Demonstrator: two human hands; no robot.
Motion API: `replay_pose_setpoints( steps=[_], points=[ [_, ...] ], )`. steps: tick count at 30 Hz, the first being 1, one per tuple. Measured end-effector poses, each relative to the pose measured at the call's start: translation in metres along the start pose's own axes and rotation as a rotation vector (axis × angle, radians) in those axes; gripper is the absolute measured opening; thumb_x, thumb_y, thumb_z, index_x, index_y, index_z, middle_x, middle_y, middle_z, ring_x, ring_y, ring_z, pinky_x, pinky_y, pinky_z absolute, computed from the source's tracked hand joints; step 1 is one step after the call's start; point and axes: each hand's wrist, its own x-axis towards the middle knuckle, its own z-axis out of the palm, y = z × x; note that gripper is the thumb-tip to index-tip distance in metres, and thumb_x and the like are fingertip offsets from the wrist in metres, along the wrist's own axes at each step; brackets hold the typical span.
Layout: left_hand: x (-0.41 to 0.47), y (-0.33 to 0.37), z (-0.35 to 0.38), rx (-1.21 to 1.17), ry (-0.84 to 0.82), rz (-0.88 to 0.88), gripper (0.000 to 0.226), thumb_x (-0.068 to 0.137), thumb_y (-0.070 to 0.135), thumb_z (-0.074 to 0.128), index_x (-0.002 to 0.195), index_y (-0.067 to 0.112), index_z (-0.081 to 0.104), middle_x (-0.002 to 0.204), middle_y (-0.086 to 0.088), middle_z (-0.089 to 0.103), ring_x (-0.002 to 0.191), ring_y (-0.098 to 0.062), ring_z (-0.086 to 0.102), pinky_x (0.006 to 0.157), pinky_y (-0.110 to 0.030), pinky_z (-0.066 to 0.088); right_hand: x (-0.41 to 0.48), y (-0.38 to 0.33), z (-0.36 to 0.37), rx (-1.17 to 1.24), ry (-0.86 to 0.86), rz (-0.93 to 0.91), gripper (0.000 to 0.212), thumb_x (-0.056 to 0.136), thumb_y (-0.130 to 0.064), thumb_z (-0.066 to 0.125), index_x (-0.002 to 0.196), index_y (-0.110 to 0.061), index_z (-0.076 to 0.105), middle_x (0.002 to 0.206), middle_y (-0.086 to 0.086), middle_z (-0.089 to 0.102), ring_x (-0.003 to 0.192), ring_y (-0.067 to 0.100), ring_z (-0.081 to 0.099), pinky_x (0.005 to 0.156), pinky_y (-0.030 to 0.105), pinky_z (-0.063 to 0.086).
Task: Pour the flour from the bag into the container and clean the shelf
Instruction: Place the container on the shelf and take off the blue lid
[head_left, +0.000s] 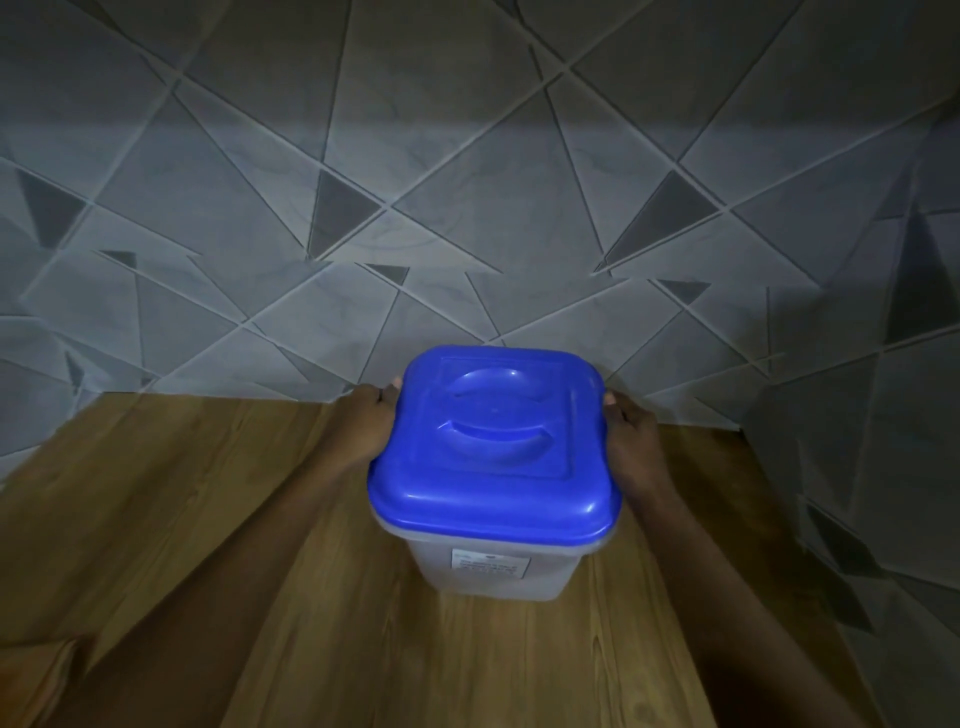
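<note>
1. Container (493, 566) w/ blue lid (493, 441) sits mid wooden shelf (208, 519), lid on.
2. Left hand (371, 421) & right hand (631, 441) wrap its sides, gripping.
3. No flour bag visible; can't tell if pouring's done. Shelf looks clean.

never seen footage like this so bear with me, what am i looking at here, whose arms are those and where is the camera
There is no machine here. The single picture comes from a wide-angle camera worn on a person's head, looking forward and down, so the two bare arms reaching in from the bottom are that person's own.

The left hand and the right hand grip opposite sides of a translucent square plastic container, just under its lid. Its bright blue plastic lid is on, and a small label on the front is too blurred to read.

Below it is a brown wooden shelf surface; whether the container rests on it or is lifted, I cannot tell. Behind it stands a grey wall with a triangle pattern. No flour bag is in view.
</note>
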Motion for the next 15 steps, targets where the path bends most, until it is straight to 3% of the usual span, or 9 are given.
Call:
replay_pose_setpoints(
  steps=[3, 5, 7, 11, 15],
  points=[
    [0.004, -0.004, -0.002, 0.054, -0.009, 0.067, 0.055, 0.107, 0.038, 0.037, 0.107, -0.01, 0.064, 0.117, -0.035, 0.063, 0.113, -0.043, 0.06, 0.089, -0.038, 0.044, 0.001, -0.005, 0.0, 0.013, 0.001, -0.01, 0.049, 0.1, -0.047, 0.047, 0.128, -0.012, 0.066, 0.125, 0.008, 0.07, 0.116, 0.027, 0.065, 0.105, 0.047, 0.049],
    [0.008, -0.01, -0.002, 0.05, -0.007, 0.108, 0.054, 0.107, 0.037, 0.039, 0.089, -0.008, 0.065, 0.104, -0.034, 0.067, 0.103, -0.041, 0.065, 0.077, -0.034, 0.043, 0.001, -0.007, 0.0, -0.01, 0.003, -0.034, 0.04, 0.107, -0.034, 0.044, 0.128, -0.008, 0.066, 0.124, 0.01, 0.07, 0.114, 0.027, 0.065, 0.1, 0.038, 0.049],
    [0.008, -0.013, -0.003, 0.044, -0.005, 0.13, 0.053, 0.106, 0.036, 0.041, 0.077, -0.002, 0.062, 0.092, -0.03, 0.069, 0.092, -0.037, 0.068, 0.071, -0.031, 0.04, 0.0, -0.006, 0.0, -0.004, 0.001, -0.04, 0.039, 0.108, -0.033, 0.043, 0.127, -0.009, 0.067, 0.122, 0.01, 0.071, 0.111, 0.027, 0.066, 0.096, 0.038, 0.051],
    [0.004, -0.013, -0.007, 0.017, -0.009, 0.122, 0.055, 0.106, 0.039, 0.043, 0.067, 0.001, 0.057, 0.076, -0.019, 0.064, 0.078, -0.028, 0.064, 0.067, -0.029, 0.04, -0.001, -0.006, 0.002, 0.005, 0.004, -0.031, 0.038, 0.108, -0.031, 0.043, 0.121, -0.007, 0.069, 0.116, 0.011, 0.072, 0.105, 0.025, 0.067, 0.084, 0.029, 0.045],
    [0.007, -0.016, -0.008, -0.093, -0.019, 0.066, 0.055, 0.104, 0.042, 0.045, 0.07, 0.002, 0.06, 0.076, -0.019, 0.066, 0.075, -0.029, 0.066, 0.066, -0.03, 0.043, -0.001, -0.005, 0.002, -0.019, 0.011, -0.032, 0.037, 0.107, -0.032, 0.042, 0.119, -0.009, 0.069, 0.114, 0.01, 0.073, 0.103, 0.027, 0.066, 0.087, 0.032, 0.048]
  ],
)
